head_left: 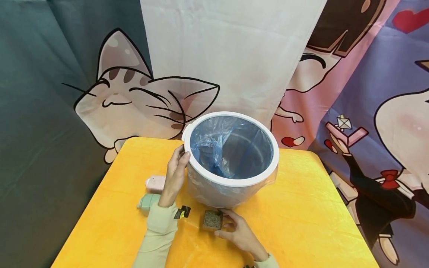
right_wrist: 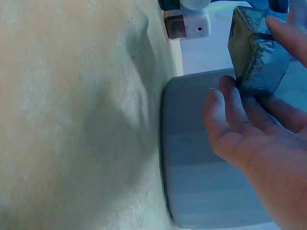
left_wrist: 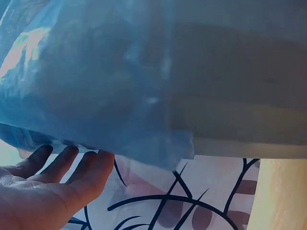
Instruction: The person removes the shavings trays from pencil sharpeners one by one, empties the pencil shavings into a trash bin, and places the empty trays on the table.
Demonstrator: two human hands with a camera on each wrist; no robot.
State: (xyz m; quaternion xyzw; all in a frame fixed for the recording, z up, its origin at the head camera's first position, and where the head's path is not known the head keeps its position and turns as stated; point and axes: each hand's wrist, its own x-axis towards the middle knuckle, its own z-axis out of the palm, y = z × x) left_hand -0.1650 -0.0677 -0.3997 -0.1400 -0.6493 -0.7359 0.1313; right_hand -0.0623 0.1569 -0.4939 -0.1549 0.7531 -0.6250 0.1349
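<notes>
A white trash bin (head_left: 231, 182) stands on the table, lined with a thin blue plastic bag (head_left: 218, 149) folded over its rim. My left hand (head_left: 174, 171) grips the bin's left rim, thumb on top and fingers on the outer side. In the left wrist view its fingertips lie against the bag's hanging edge (left_wrist: 177, 153). In front of the bin, my right hand (head_left: 241, 232) holds a small clear square box (head_left: 212, 220) with dark greenish-brown contents. The right wrist view shows its thumb and fingers on different sides of the box (right_wrist: 254, 52).
A pink bottle (head_left: 155, 183) and a pale green bottle (head_left: 147, 201) lie left of the bin, partly hidden by my left arm. Yellow cloth (head_left: 301, 216) covers the table. A cartoon-printed curtain (head_left: 234, 56) hangs close behind.
</notes>
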